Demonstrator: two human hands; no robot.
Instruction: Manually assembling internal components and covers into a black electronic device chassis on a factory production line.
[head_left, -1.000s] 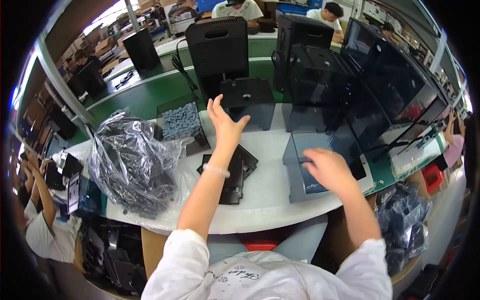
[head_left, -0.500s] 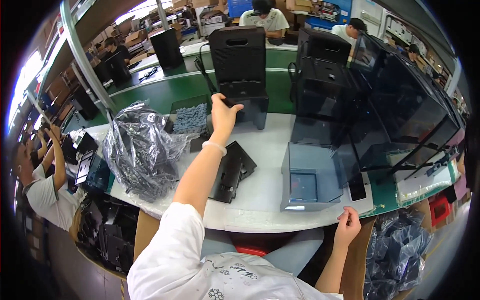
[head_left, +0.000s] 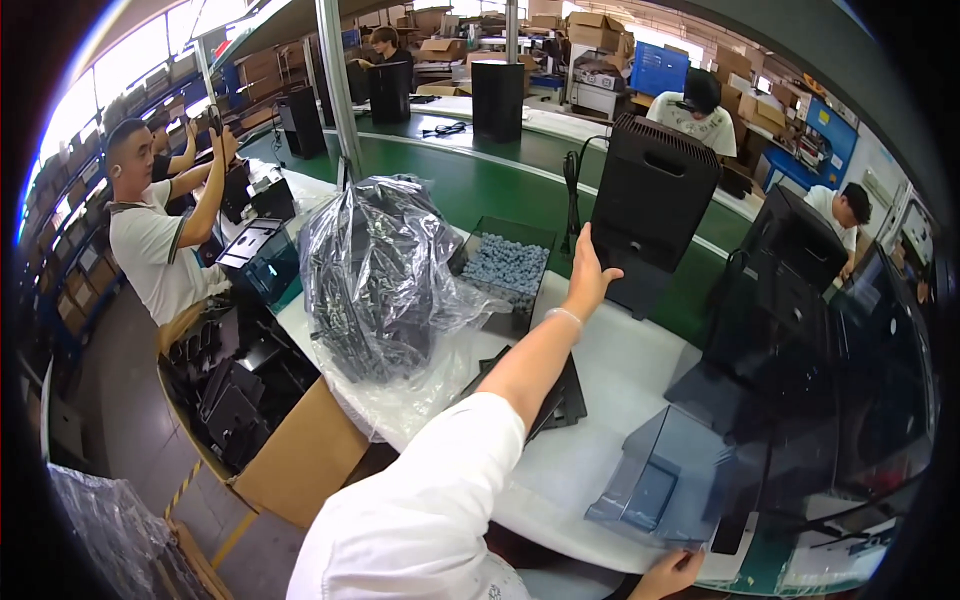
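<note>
My left hand (head_left: 590, 275) reaches far forward with its fingers spread, the palm against the lower left side of a tall black box-shaped appliance (head_left: 655, 190) that stands at the back edge of the white table (head_left: 620, 370). My right hand (head_left: 668, 575) is low at the table's near edge, just below a translucent blue-grey plastic tank (head_left: 655, 480); its fingers are partly cut off by the picture's edge. A stack of flat black parts (head_left: 562, 398) lies under my left forearm.
A clear plastic bag of black parts (head_left: 385, 265) and a tray of small grey-blue pieces (head_left: 505, 262) sit to the left. More black units (head_left: 790, 300) stand at the right. A cardboard box (head_left: 300, 450) is on the floor. A seated co-worker (head_left: 150, 235) works at the left.
My right hand left the translucent tank and dropped to the table's near edge. My view swung to the left. My left hand stayed stretched out, now against the black appliance.
</note>
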